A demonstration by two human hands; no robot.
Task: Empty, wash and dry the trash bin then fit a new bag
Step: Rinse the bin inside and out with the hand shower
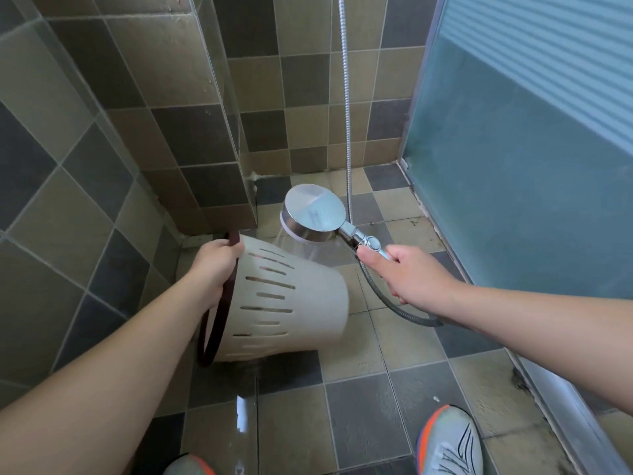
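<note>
Left hand (214, 260) gripping tilted bin (291, 299) rim, right hand (407, 272) clutching shower head (313, 212) handle — water spraying

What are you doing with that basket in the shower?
A person is washing a trash bin in a tiled shower corner. The left hand grips the bin's dark rim and holds the bin tipped on its side. The right hand holds the shower head by its handle, spraying water onto the bin's outside. The floor below is wet. No bag is on the bin yet.
</note>
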